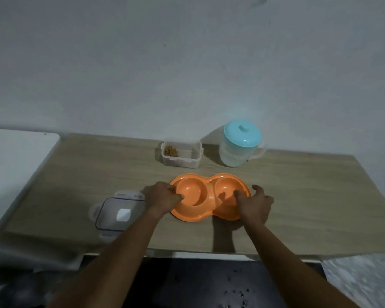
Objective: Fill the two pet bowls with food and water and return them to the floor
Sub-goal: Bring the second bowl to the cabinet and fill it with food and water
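At lower centre, the left hand (162, 196) is gripping the left end of the orange double bowl (200, 210). The bowl is lying on the table (309, 196), its long axis running left to right and its wells looking empty. The right hand (255, 204) is sitting half open at the equally near right end, thumb on the rim; I cannot tell whether it is clasping.

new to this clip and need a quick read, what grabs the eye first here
The bright orange double pet bowl, both basins empty, sits on the table with the left hand gripping its left rim and the right hand at its right end. Behind it stand an open tub with a little kibble and a clear jug with a turquoise lid.
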`<state>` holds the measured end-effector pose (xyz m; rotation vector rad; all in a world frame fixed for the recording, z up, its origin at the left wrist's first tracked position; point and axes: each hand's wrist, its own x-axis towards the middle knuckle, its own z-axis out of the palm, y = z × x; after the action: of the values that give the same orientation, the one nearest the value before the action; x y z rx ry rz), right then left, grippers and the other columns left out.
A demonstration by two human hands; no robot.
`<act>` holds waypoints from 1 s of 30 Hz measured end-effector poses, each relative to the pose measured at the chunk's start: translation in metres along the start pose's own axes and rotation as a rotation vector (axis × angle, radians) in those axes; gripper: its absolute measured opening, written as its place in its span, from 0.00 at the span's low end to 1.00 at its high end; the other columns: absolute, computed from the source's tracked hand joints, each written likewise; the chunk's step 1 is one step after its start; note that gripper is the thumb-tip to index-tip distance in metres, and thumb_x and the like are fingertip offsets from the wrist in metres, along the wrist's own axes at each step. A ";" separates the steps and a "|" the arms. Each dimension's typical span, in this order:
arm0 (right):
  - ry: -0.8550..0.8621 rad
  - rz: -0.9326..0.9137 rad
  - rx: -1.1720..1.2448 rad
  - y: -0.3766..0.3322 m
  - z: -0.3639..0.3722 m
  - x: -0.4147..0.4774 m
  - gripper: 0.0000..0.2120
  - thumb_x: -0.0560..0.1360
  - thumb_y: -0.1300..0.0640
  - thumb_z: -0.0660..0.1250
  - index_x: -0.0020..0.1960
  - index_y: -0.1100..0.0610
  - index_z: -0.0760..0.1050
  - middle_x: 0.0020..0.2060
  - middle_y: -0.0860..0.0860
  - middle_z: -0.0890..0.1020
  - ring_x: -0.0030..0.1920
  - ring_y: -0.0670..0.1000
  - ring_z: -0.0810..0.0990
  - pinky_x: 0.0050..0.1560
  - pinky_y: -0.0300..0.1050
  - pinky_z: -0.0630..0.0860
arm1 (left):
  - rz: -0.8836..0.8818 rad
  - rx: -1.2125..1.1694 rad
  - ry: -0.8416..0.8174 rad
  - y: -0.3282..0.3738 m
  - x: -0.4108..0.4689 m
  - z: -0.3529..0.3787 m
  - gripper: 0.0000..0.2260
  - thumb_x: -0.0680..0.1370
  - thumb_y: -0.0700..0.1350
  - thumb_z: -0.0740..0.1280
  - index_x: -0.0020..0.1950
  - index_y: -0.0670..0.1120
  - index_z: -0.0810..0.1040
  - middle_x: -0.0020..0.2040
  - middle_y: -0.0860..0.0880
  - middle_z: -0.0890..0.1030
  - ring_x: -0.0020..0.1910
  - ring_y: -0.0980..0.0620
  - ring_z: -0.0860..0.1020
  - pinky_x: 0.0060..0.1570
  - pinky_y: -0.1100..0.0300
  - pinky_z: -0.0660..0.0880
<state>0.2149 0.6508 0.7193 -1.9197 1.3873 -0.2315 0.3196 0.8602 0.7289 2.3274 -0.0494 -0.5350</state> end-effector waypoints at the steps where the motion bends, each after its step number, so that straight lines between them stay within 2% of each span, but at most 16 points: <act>1: 0.013 -0.045 -0.009 -0.012 0.007 -0.003 0.28 0.74 0.46 0.74 0.71 0.53 0.75 0.68 0.61 0.71 0.65 0.65 0.75 0.63 0.58 0.75 | 0.006 -0.007 -0.038 -0.002 0.004 -0.003 0.21 0.69 0.50 0.78 0.58 0.43 0.84 0.55 0.44 0.85 0.51 0.47 0.83 0.52 0.57 0.78; 4: -0.059 -0.221 0.070 -0.052 0.031 -0.010 0.21 0.75 0.46 0.73 0.64 0.54 0.80 0.62 0.59 0.78 0.61 0.60 0.79 0.60 0.52 0.75 | 0.021 -0.093 -0.116 -0.012 0.011 -0.010 0.26 0.67 0.50 0.80 0.61 0.41 0.82 0.56 0.43 0.84 0.47 0.52 0.81 0.48 0.58 0.77; 7: -0.205 -0.288 0.163 -0.090 0.056 -0.010 0.20 0.77 0.46 0.72 0.63 0.58 0.81 0.57 0.56 0.84 0.57 0.56 0.82 0.58 0.53 0.79 | 0.027 -0.124 -0.145 -0.018 0.015 -0.013 0.31 0.66 0.53 0.80 0.64 0.40 0.80 0.60 0.42 0.82 0.53 0.50 0.81 0.53 0.57 0.77; 10: -0.276 -0.263 0.145 -0.113 0.079 0.005 0.25 0.79 0.43 0.69 0.68 0.60 0.79 0.61 0.56 0.84 0.62 0.59 0.81 0.64 0.54 0.77 | 0.022 -0.142 -0.107 -0.021 0.014 -0.011 0.31 0.65 0.55 0.80 0.62 0.40 0.81 0.61 0.42 0.82 0.58 0.47 0.81 0.54 0.57 0.76; 13: -0.307 -0.231 0.101 -0.127 0.093 0.023 0.28 0.80 0.40 0.65 0.69 0.60 0.78 0.64 0.58 0.83 0.65 0.61 0.80 0.66 0.54 0.75 | 0.015 -0.181 -0.079 -0.027 0.015 -0.005 0.31 0.64 0.56 0.80 0.62 0.41 0.82 0.59 0.43 0.83 0.58 0.48 0.80 0.56 0.55 0.77; 15: -0.291 -0.214 0.073 -0.132 0.098 0.031 0.25 0.81 0.42 0.65 0.68 0.60 0.79 0.63 0.58 0.84 0.64 0.61 0.80 0.63 0.52 0.74 | 0.015 -0.163 -0.067 -0.027 0.018 -0.004 0.30 0.65 0.56 0.80 0.62 0.42 0.81 0.59 0.44 0.83 0.57 0.48 0.80 0.54 0.57 0.76; 18: -0.263 -0.233 0.035 -0.133 0.104 0.036 0.19 0.80 0.47 0.67 0.60 0.61 0.83 0.56 0.60 0.86 0.59 0.62 0.82 0.55 0.50 0.76 | 0.015 -0.150 -0.070 -0.029 0.023 -0.002 0.29 0.66 0.55 0.79 0.62 0.42 0.81 0.60 0.45 0.83 0.57 0.48 0.80 0.52 0.58 0.76; 21: -0.229 -0.250 0.005 -0.134 0.103 0.032 0.12 0.79 0.52 0.68 0.51 0.61 0.84 0.49 0.61 0.86 0.53 0.62 0.82 0.47 0.46 0.71 | 0.018 -0.148 -0.078 -0.029 0.026 -0.003 0.28 0.66 0.54 0.79 0.61 0.41 0.81 0.58 0.45 0.83 0.54 0.49 0.80 0.46 0.61 0.73; 23: -0.246 -0.266 0.003 -0.132 0.101 0.028 0.10 0.79 0.53 0.67 0.46 0.59 0.82 0.45 0.61 0.85 0.48 0.61 0.82 0.43 0.44 0.71 | 0.028 -0.148 -0.092 -0.029 0.026 -0.005 0.24 0.67 0.54 0.80 0.57 0.42 0.83 0.50 0.48 0.83 0.47 0.53 0.78 0.39 0.65 0.70; 24: -0.271 -0.265 0.019 -0.129 0.100 0.026 0.10 0.80 0.54 0.66 0.46 0.59 0.81 0.44 0.61 0.84 0.44 0.59 0.82 0.39 0.43 0.72 | 0.033 -0.152 -0.098 -0.029 0.026 -0.005 0.19 0.66 0.54 0.80 0.51 0.44 0.84 0.43 0.52 0.81 0.42 0.56 0.77 0.35 0.66 0.68; 25: -0.297 -0.253 0.054 -0.127 0.096 0.024 0.09 0.80 0.54 0.65 0.47 0.59 0.79 0.43 0.60 0.83 0.41 0.58 0.82 0.35 0.42 0.73 | 0.030 -0.161 -0.105 -0.029 0.025 -0.005 0.14 0.66 0.54 0.80 0.44 0.48 0.83 0.38 0.55 0.78 0.38 0.58 0.75 0.34 0.67 0.67; 27: -0.325 -0.207 0.169 -0.120 0.091 0.022 0.10 0.81 0.55 0.64 0.50 0.61 0.78 0.45 0.61 0.82 0.41 0.59 0.83 0.31 0.44 0.79 | 0.033 -0.190 -0.119 -0.028 0.024 -0.007 0.14 0.65 0.54 0.81 0.35 0.55 0.76 0.32 0.59 0.72 0.33 0.62 0.71 0.35 0.64 0.69; 29: -0.344 -0.161 0.315 -0.114 0.080 0.017 0.09 0.82 0.57 0.63 0.52 0.62 0.78 0.46 0.61 0.81 0.44 0.61 0.84 0.39 0.53 0.85 | 0.041 -0.207 -0.130 -0.028 0.022 -0.008 0.16 0.64 0.54 0.81 0.34 0.55 0.73 0.32 0.58 0.72 0.31 0.64 0.70 0.34 0.64 0.70; 30: -0.349 -0.142 0.385 -0.110 0.075 0.016 0.07 0.82 0.58 0.63 0.49 0.61 0.76 0.45 0.60 0.79 0.45 0.62 0.83 0.43 0.57 0.86 | 0.043 -0.213 -0.131 -0.029 0.022 -0.008 0.16 0.65 0.53 0.81 0.34 0.53 0.74 0.33 0.56 0.74 0.32 0.62 0.71 0.34 0.65 0.69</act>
<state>0.3437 0.6868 0.7341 -1.6418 0.9035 -0.2026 0.3389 0.8821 0.7068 2.0778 -0.0989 -0.6391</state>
